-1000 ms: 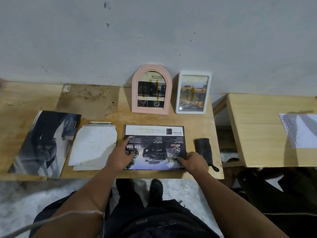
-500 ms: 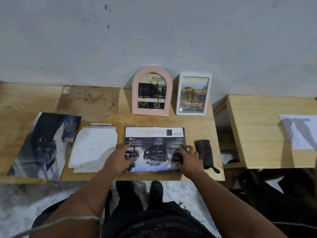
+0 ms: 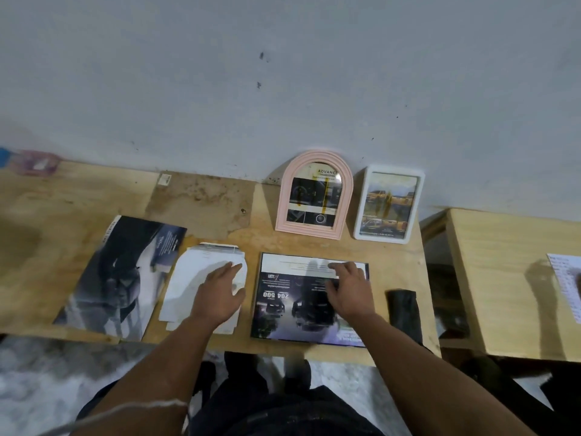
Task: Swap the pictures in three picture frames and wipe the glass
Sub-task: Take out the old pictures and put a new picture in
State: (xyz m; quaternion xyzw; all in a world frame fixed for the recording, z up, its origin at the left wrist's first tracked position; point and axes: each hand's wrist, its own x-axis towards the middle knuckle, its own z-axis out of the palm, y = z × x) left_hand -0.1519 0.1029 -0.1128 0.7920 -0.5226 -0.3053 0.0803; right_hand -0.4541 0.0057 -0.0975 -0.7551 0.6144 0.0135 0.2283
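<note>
Left hand [image 3: 220, 294]: shifted off flat frame [image 3: 309, 298] to white sheets [image 3: 204, 278] at nine o'clock, open, flat. Right hand [image 3: 347, 289]: open, pressing frame. Next picture likely being fetched.

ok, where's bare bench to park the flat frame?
Free: stained wood behind the white papers, left of the pink arched frame; far-left bench beyond the dark poster; side table short of its sheet. Crowded: front strip, flat frame wedged between papers and black cloth.
</note>
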